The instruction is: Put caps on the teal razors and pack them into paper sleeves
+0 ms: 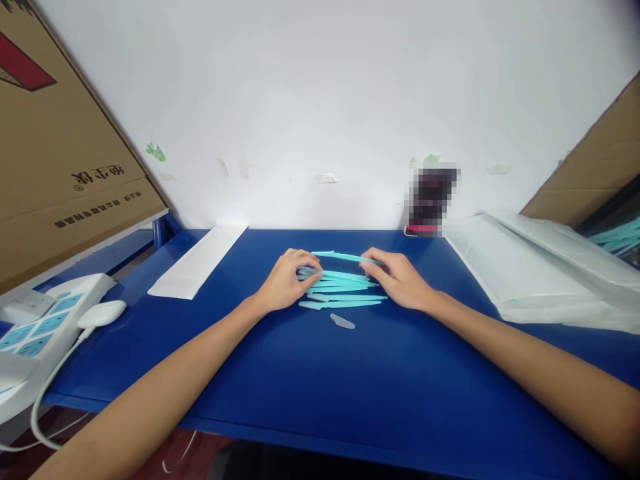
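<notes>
Several slim turquoise eyebrow razors [345,304] lie in a loose pile, roughly side by side, on the blue table. My right hand [397,273] pinches the right end of one turquoise eyebrow razor [340,255], which spans above the far side of the pile. At the pile's left end is my left hand [290,279], its thumb and fingers curled together; what lies between them is partly hidden, with greyish translucent pieces showing beside the fingers. A small translucent blade cover [343,321] rests alone just in front of the pile.
A long white paper strip [197,263] lies on the blue table [320,387] to the left. White plastic bags [545,280] cover the right side. A blurred-out upright object [431,200] leans at the wall. A power strip [50,327] with a white cable sits left, below a cardboard box [65,147].
</notes>
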`<state>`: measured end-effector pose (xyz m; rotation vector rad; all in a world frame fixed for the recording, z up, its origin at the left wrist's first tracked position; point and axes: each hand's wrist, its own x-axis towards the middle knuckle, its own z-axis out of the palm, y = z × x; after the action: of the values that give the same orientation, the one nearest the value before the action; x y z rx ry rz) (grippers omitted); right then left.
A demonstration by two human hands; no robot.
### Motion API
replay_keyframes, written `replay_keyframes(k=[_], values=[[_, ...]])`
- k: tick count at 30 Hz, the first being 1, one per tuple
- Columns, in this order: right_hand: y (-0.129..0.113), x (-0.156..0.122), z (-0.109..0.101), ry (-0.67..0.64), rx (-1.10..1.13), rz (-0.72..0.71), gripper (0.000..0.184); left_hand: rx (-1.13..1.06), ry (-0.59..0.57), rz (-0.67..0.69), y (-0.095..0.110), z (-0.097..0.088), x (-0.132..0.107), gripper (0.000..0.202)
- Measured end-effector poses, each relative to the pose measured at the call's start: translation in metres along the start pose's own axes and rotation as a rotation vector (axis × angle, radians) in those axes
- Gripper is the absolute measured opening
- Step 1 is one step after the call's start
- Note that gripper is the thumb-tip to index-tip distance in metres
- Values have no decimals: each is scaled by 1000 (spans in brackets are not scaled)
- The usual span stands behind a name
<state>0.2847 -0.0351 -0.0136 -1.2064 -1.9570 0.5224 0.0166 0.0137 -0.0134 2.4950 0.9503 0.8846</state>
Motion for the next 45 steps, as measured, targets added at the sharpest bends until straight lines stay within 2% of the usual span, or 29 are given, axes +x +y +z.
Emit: replay_keyframes(k=[1, 3, 5, 7, 9, 11, 13, 18, 21, 24, 26, 27, 31, 33, 35, 38, 45], values=[[2, -1, 0, 25, 14, 16, 31, 15, 11, 3, 1, -1, -1, 19], [5, -1, 1, 96, 52, 48, 30, 24, 103, -7, 5, -3, -2, 19], [8, 0, 1, 163, 76, 83, 30, 2, 233, -12, 14, -6, -5, 15], [9, 2, 2, 214, 85, 117, 29, -17, 289, 33, 27, -7, -9, 14], [10, 4, 2, 250, 86, 135, 28, -4, 173, 151, 41, -6, -14, 13], [10, 5, 2, 267, 81, 138, 28, 40, -60, 297, 51, -2, -19, 15], [10, 6, 1, 266, 68, 145, 29, 103, -243, 395, 56, 3, -23, 18], [7, 6, 1, 258, 58, 169, 28, 264, -366, 447, 54, 3, -25, 24], [6, 5, 1, 260, 67, 170, 27, 252, -396, 450, 52, -2, -25, 24], [5, 5, 0, 255, 71, 171, 28, 145, -346, 413, 51, -4, -23, 23], [4, 5, -1, 258, 69, 172, 29, -8, -251, 324, 49, -2, -20, 21], [4, 5, -1, 265, 68, 170, 29, -105, -152, 239, 47, -1, -18, 20], [2, 3, 0, 268, 63, 132, 29, -464, 387, -209, 30, 1, -7, 26], [1, 2, 0, 215, 39, 96, 30, -611, 520, -331, 20, 1, -2, 31], [0, 0, 0, 160, 17, 69, 31, -715, 567, -408, 14, 1, 1, 34], [0, 0, 0, 131, 11, 64, 31, -776, 558, -468, 13, 2, 2, 36], [1, 2, 0, 138, -13, 74, 32, -812, 505, -445, 15, 4, 0, 32]])
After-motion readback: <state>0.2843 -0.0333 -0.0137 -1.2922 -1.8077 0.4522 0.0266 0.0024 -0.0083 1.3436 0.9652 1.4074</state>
